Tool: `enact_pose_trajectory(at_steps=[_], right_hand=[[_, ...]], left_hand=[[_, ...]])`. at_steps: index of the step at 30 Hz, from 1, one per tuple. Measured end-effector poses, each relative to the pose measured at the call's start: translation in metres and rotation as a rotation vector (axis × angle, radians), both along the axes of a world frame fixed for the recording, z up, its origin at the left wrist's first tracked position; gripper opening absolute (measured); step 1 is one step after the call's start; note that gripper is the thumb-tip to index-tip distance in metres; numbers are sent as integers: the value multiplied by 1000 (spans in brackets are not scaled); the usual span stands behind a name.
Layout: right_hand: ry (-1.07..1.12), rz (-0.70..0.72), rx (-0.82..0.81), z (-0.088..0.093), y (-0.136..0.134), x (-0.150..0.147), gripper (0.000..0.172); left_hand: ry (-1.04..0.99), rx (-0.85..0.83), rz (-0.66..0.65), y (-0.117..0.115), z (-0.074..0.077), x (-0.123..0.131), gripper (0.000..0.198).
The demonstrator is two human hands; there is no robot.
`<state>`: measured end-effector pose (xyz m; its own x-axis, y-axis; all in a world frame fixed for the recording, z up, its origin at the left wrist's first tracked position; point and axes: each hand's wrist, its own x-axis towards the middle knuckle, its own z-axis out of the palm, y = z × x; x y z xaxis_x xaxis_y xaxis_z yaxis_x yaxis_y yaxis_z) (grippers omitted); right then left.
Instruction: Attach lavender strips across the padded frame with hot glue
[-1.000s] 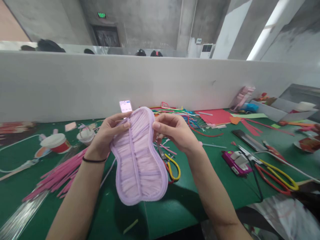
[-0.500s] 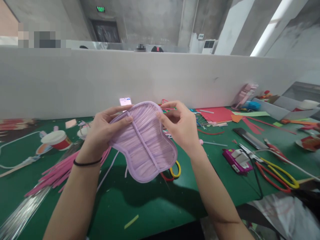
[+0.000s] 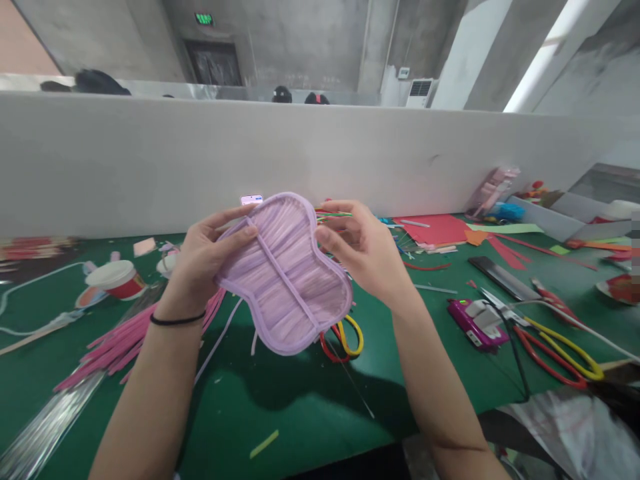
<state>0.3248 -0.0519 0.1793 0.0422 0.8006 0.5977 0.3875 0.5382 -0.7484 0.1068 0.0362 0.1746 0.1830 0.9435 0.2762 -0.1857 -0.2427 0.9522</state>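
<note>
A lilac piece (image 3: 290, 280), shaped like a lobed wing and made of fuzzy pipe cleaners, is held up tilted above the table. A thin lilac strip crosses its middle lengthwise. My left hand (image 3: 210, 250) is closed on its upper left edge, thumb on the near face and fingers behind. Beside the upper right edge, my right hand (image 3: 365, 250) has thumb and fingers apart; its thumb tip is at or just off the rim. Loose lilac strands (image 3: 220, 340) hang below my left hand. Scissors (image 3: 353, 337) with red and yellow handles lie partly hidden under the piece.
Pink pipe cleaners (image 3: 117, 340) and a lidded cup (image 3: 117, 279) are at left. To the right lie a magenta power adapter (image 3: 477, 323), another pair of scissors (image 3: 560, 353) and red paper (image 3: 433, 230). A phone (image 3: 251, 199) leans against the white partition (image 3: 350, 153).
The lilac piece has risen slightly and shifted a little left with my left hand. My right thumb and fingers have spread and eased away from its edge. More of the scissors shows below.
</note>
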Motion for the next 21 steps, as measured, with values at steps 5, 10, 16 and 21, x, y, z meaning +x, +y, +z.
enact_pose_trajectory(at_steps=[5,10,16,21], right_hand=[[-246,-26,39,8,-17,2,14],[-318,-61,94,7,-19,1,17],[-383,-39,179,5,-17,3,21],[-350,-29,161,4,-17,4,22]], left_hand=[[-97,3,85,7,3,-10,52],[-118,37,109,7,5,-13,53],[-116,44,110,1,9,-13,51],[-73,4,86,-5,14,-13,44]])
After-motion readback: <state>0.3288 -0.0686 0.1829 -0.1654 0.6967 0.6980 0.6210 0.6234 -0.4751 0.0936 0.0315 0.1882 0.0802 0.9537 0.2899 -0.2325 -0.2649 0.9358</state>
